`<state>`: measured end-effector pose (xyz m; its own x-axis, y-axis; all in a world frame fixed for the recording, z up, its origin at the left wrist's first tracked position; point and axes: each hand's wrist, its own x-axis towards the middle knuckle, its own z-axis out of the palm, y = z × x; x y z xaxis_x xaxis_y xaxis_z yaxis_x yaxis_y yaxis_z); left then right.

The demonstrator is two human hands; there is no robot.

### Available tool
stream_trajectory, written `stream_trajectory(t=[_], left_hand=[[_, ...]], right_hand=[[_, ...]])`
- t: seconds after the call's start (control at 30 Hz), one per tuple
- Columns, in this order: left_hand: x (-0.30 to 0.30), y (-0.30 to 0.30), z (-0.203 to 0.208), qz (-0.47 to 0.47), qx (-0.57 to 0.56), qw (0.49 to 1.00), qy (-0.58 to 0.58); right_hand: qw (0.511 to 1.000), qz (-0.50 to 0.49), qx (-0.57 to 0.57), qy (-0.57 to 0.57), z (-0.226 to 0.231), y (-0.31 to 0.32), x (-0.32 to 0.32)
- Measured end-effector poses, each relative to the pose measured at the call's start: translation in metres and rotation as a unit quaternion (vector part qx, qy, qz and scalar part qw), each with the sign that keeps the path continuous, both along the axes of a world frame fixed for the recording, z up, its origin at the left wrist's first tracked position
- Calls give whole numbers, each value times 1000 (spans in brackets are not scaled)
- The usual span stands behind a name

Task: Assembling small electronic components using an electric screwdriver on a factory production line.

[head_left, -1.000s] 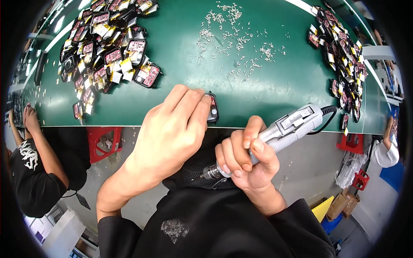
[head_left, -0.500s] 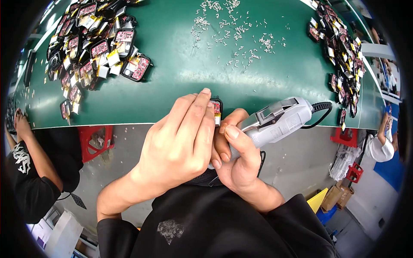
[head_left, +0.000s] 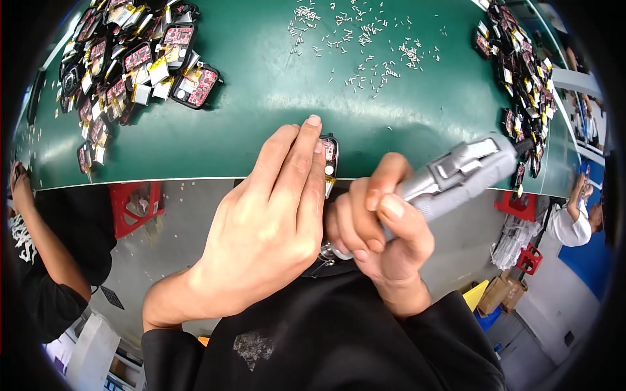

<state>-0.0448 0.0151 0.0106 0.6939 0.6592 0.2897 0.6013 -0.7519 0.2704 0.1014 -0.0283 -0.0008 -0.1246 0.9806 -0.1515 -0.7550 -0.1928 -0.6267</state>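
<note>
My left hand (head_left: 264,208) lies over a small black device casing (head_left: 332,156) at the table's near edge, its long fingers stretched along the casing's left side and hiding much of it. A red circuit board and a round white part show inside the casing. In my right hand (head_left: 385,225) is a grey electric screwdriver (head_left: 466,173), fingers and thumb wrapped round its body. The tool slants, with its cable end up to the right and its front end low beside my left hand. Its tip cannot be made out clearly.
Many similar open casings with silver battery packs form a heap (head_left: 140,62) at the left and another heap (head_left: 521,85) at the right. Small pale screws (head_left: 372,32) are scattered on the green table (head_left: 274,91). A co-worker's arm (head_left: 52,238) is at the left, beside a red stool (head_left: 137,205).
My right hand has moved right with the screwdriver, away from the casing, and the tool's cable end has swung up to the right. My left hand stays on the casing.
</note>
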Motion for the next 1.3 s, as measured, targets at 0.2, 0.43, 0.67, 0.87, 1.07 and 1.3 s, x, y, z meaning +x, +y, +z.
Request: stream_trajectory(t=[0.2, 0.43, 0.67, 0.87, 1.07, 1.3], left_hand=[[1, -4, 1, 10, -15, 1000, 13], [0, -6, -3, 23, -7, 999, 26], [0, -5, -8, 27, 3, 1000, -6], [-1, -3, -13, 21, 15, 999, -41], [-1, -4, -16, 23, 17, 998, -55], [-4, -5, -18, 22, 49, 998, -42]], right_hand=[[973, -17, 209, -93, 47, 33, 46], [961, 27, 250, -119, 38, 72, 52], [960, 21, 249, -127, 20, 80, 52], [957, 36, 239, -162, 32, 83, 46], [954, 96, 253, -129, 24, 94, 52], [927, 128, 310, -167, 31, 97, 23]])
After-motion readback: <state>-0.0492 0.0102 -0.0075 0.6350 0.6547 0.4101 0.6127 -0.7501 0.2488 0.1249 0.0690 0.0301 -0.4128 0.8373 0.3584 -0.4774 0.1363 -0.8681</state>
